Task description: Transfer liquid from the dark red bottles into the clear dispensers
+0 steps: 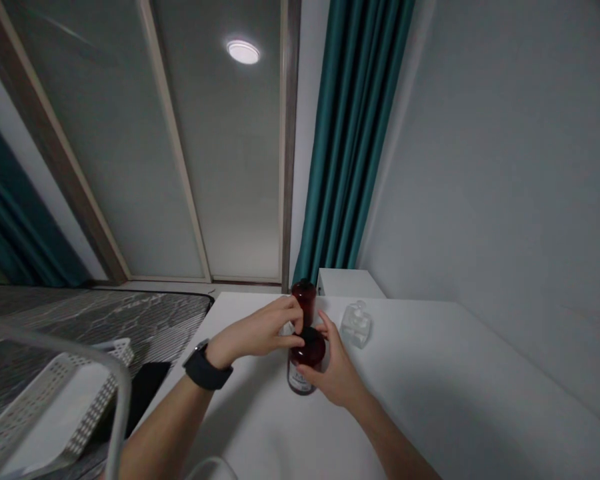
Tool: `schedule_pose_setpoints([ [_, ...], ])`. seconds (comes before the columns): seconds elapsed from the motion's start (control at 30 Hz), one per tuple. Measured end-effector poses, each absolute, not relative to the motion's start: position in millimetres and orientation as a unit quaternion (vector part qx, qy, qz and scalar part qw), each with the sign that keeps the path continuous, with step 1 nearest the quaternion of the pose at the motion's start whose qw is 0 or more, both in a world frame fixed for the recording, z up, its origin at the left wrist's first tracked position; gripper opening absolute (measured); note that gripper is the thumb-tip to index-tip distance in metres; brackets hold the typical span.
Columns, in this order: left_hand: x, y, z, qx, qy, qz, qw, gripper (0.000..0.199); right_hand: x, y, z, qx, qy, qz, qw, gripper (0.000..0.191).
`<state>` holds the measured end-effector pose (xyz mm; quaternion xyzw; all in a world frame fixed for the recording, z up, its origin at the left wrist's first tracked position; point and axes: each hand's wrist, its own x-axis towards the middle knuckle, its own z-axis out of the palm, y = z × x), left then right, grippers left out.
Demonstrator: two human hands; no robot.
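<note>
A dark red-brown bottle (300, 380) with a pale label and a black cap (309, 335) stands upright on the white table (260, 427). My left hand (273, 327), with a dark watch on its wrist, has its fingers closed at the cap from the left. The fingers and thumb of my right hand (336, 373) wrap round the bottle's body from the right. Just behind is a second dark red-brown bottle (305, 300), partly covered by my left fingers. To the right of my hands a clear glass bottle (357, 325) rests on the table.
On the left, lower than the tabletop, sits a white perforated basket (75, 427) beside a dark flat thing (147, 387). A pale curved tube (123, 400) crosses the lower left. Behind the table are a white cabinet (353, 283) and a teal curtain (355, 133); a wall borders the right.
</note>
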<state>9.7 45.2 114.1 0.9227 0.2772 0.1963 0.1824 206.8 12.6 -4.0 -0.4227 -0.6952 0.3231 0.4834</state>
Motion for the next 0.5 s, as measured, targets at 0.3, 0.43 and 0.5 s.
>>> schedule_pose_setpoints([
  [0.3, 11.1, 46.0, 113.4, 0.929, 0.276, 0.161, 0.186, 0.018, 209.5, 12.2, -5.4, -0.418, -0.706, 0.310, 0.481, 0.101],
  [0.43, 9.2, 45.6, 114.2, 0.926, 0.277, 0.170, 0.190, 0.008, 209.4, 12.8, -5.3, -0.419, -0.708, 0.304, 0.481, 0.100],
  [0.5, 8.6, 44.8, 115.6, 0.925, 0.279, 0.175, 0.191, 0.007, 209.4, 12.9, -4.9, -0.419, -0.709, 0.301, 0.480, 0.100],
])
